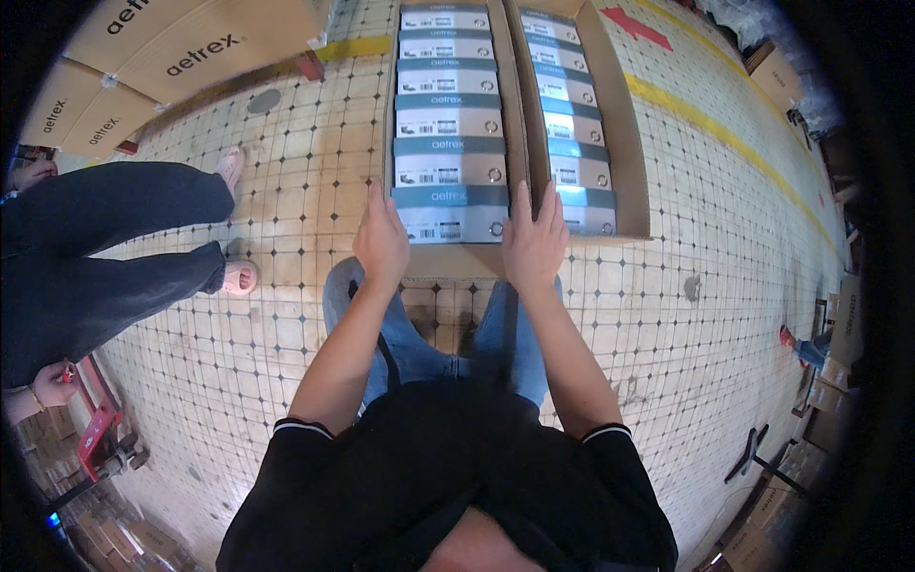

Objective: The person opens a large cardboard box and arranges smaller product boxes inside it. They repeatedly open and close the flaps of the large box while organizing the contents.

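Note:
A long open cardboard carton (456, 263) stretches away in front of me, packed with a row of white shoe boxes (457, 172) with teal lids. At its near left corner, my left hand (383, 243) grips the outer side wall, fingers pointing forward. My right hand (535, 243) holds the near right corner, its fingers over the wall where a second carton (629, 181) stands alongside. This second carton also contains a row of teal-and-white shoe boxes (576, 170). My fingers partly cover the two walls between the rows.
A person in dark trousers (143, 214) stands close on the left, hands partly visible. Large closed cartons (181, 57) are stacked at the upper left, a red metal handle (100, 429) below. Yellow lines and a red arrow (637, 29) mark the tiled floor (648, 334). More cartons line the right edge.

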`<state>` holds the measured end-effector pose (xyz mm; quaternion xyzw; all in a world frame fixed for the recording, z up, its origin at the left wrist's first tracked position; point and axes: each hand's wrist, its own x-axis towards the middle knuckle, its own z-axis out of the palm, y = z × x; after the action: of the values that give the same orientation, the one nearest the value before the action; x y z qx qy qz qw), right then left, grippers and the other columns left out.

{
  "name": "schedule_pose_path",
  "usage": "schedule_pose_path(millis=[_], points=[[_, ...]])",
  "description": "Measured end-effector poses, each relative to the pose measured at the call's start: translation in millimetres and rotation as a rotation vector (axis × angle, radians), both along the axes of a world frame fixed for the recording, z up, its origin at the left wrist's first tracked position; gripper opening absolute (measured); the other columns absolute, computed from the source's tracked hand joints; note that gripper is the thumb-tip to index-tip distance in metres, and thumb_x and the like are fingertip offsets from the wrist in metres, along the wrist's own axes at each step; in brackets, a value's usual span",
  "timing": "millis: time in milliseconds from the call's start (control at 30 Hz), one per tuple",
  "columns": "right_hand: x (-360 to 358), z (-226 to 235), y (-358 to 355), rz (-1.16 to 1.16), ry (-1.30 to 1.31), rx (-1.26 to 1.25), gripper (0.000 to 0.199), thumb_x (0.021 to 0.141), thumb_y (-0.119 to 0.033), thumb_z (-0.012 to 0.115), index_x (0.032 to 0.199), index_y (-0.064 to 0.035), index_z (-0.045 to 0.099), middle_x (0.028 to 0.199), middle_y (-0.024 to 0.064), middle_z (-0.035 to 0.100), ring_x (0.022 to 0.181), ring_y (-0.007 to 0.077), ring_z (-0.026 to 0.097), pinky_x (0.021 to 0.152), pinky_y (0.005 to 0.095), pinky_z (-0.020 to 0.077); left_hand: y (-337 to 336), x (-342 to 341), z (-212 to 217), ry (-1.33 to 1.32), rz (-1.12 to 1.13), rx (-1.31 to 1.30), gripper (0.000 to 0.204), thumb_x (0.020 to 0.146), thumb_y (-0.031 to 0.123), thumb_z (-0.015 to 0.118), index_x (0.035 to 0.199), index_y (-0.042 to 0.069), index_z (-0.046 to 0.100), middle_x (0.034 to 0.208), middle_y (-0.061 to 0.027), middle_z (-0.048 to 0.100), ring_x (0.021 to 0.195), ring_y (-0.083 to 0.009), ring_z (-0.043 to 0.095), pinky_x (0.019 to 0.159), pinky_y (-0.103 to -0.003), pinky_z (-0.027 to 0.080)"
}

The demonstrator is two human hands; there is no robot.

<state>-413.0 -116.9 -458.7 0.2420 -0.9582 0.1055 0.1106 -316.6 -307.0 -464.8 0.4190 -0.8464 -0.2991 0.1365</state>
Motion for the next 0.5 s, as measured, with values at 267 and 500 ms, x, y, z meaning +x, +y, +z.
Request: schedule_pose_path(millis=[267, 500], points=[[-5, -5, 0, 0.027, -0.047, -0.035, 0.067, 0.085, -0.007, 0.062, 0.149, -0.0165, 0.043, 0.154, 0.0241, 0.032, 0.133, 0.0388, 0.042, 0.099, 0.0479, 0.0396, -4, 0, 4, 0.004, -0.093, -0.048, 0.041, 0.104, 0.021, 0.042, 0.141, 0.005, 0.041, 0.123, -0.0237, 0.062, 0.107, -0.0404, 0.063, 0.086, -0.049, 0.05], [-3, 2, -1, 0.041, -0.032, -0.066, 0.064, 0.088, -0.013, 0.063, 0.148, -0.0128, 0.043, 0.153, 0.0242, 0.033, 0.131, 0.0393, 0.043, 0.099, 0.0484, 0.0398, -4, 2, -7, 0.093, -0.111, -0.096, 0.041, 0.103, 0.02, 0.043, 0.141, 0.004, 0.041, 0.121, -0.0236, 0.061, 0.105, -0.042, 0.062, 0.086, -0.051, 0.049]])
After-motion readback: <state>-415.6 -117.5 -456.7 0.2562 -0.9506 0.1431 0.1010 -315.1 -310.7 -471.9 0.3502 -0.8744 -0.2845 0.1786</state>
